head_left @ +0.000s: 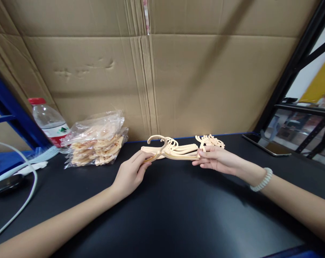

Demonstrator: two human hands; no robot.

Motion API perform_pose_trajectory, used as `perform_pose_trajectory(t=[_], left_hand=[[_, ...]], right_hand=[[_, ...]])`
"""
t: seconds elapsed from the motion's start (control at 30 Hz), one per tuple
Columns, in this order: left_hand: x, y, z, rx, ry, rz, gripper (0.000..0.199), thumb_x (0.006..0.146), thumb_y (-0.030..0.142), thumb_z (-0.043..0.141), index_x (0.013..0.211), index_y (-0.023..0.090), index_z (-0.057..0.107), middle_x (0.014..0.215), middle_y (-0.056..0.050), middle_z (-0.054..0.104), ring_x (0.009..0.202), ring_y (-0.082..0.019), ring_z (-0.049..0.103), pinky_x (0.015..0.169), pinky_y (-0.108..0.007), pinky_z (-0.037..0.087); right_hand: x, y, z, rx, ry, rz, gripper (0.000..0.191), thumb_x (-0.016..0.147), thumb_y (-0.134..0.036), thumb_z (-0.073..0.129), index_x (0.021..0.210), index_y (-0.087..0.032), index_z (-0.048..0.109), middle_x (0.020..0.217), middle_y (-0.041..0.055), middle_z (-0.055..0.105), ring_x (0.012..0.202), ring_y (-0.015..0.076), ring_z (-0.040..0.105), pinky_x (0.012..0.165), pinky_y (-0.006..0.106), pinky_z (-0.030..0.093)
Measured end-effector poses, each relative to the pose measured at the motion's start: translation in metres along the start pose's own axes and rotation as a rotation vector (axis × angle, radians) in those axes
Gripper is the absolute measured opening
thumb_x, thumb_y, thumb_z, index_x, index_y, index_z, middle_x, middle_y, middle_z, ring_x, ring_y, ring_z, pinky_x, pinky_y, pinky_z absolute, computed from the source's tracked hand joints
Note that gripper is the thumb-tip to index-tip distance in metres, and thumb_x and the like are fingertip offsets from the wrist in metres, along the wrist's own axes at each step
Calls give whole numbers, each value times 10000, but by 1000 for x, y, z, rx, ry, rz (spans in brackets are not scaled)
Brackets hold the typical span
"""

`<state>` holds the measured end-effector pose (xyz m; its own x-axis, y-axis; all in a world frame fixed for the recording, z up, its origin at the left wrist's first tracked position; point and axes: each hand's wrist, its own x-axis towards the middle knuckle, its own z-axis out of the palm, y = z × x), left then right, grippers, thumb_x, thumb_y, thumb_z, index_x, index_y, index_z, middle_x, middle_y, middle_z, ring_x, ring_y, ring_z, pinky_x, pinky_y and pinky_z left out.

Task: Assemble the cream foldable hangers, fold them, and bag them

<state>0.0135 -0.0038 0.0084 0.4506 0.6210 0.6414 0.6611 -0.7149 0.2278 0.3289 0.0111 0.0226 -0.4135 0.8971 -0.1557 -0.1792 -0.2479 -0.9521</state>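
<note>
A beige clothes hanger spans the gap between my two hands, its hook pointing up and to the left. My left hand is closed around the hanger's left end. At the other end, my right hand, with a pale beaded bracelet on the wrist, pinches the hanger between thumb and fingers. Just behind it lies a pile of similar hangers, partly covered by the held one. More small beige hanger pieces lie behind my right hand.
Clear plastic bags of beige hangers are stacked at the left, beside a red-capped bottle. White cable and a dark round object lie further left. A phone rests at the right. Cardboard walls off the back.
</note>
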Motion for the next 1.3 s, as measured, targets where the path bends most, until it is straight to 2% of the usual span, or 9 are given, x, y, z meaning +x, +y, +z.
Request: perform_pose_trajectory(t=[0.17, 0.37, 0.7, 0.9, 1.0, 1.07, 1.17, 1.23, 1.3], left_hand=[[1, 1, 0, -6, 9, 26, 204, 925, 157, 414, 1064, 221, 549, 992, -51, 636, 918, -179, 620, 782, -273, 507], [1, 0, 0, -9, 1, 33, 217, 912, 133, 428, 1072, 217, 548, 996, -51, 639, 927, -182, 624, 785, -267, 508], [-3, 1, 1, -63, -13, -34, 228, 918, 146, 417, 1089, 218, 550, 908, -23, 621, 785, -151, 624, 719, -245, 495], [-5, 3, 2, -114, -36, -143, 227, 927, 226, 424, 1102, 199, 565, 918, -43, 639, 694, -147, 605, 639, -251, 479], [-3, 3, 2, -192, -18, -267, 233, 909, 281, 458, 1090, 187, 570, 883, -40, 637, 630, -140, 577, 590, -253, 462], [-1, 3, 0, -268, -13, -335, 243, 903, 312, 466, 1086, 182, 559, 885, -39, 632, 606, -133, 569, 573, -253, 458], [4, 1, -7, -293, -31, -351, 252, 907, 336, 456, 1087, 184, 545, 922, -42, 630, 647, -142, 585, 597, -262, 466], [8, -1, -14, -230, -74, -303, 254, 918, 338, 442, 1100, 191, 542, 944, -43, 629, 738, -163, 599, 656, -276, 475], [11, -2, -21, -136, -143, -232, 256, 926, 330, 434, 1120, 194, 532, 940, -41, 618, 801, -178, 589, 705, -288, 468]], right_hand=[[0, 2, 1, -23, 20, -14, 201, 724, -263, 798, 747, -148, 634, 790, 43, 679, 756, 140, 697, 660, 182, 569], [4, 13, 7, -45, 77, -147, 280, 658, -297, 839, 701, -156, 601, 717, 14, 662, 701, 115, 677, 592, 154, 535], [3, 19, 16, -17, 148, -311, 359, 592, -308, 874, 686, -174, 554, 654, -16, 630, 603, 122, 634, 615, 249, 525], [4, 19, 18, 75, 177, -288, 282, 625, -306, 855, 697, -179, 614, 697, -9, 617, 672, 157, 641, 686, 313, 527], [4, 17, 19, 56, 185, -351, 198, 693, -323, 801, 796, -194, 691, 878, 29, 656, 728, 137, 592, 612, 267, 479], [4, 12, 15, 30, 185, -433, 154, 716, -319, 774, 813, -211, 721, 941, 37, 658, 753, 136, 555, 556, 244, 431], [4, -1, 0, -22, 173, -502, 167, 711, -351, 772, 815, -222, 745, 823, 34, 650, 732, 144, 543, 545, 246, 414], [3, -13, -17, -125, 168, -483, 199, 686, -368, 793, 815, -223, 751, 778, 29, 650, 694, 136, 548, 559, 250, 426], [0, -25, -34, -350, 130, -410, 228, 654, -354, 818, 822, -215, 751, 772, 32, 668, 660, 130, 555, 560, 251, 429]])
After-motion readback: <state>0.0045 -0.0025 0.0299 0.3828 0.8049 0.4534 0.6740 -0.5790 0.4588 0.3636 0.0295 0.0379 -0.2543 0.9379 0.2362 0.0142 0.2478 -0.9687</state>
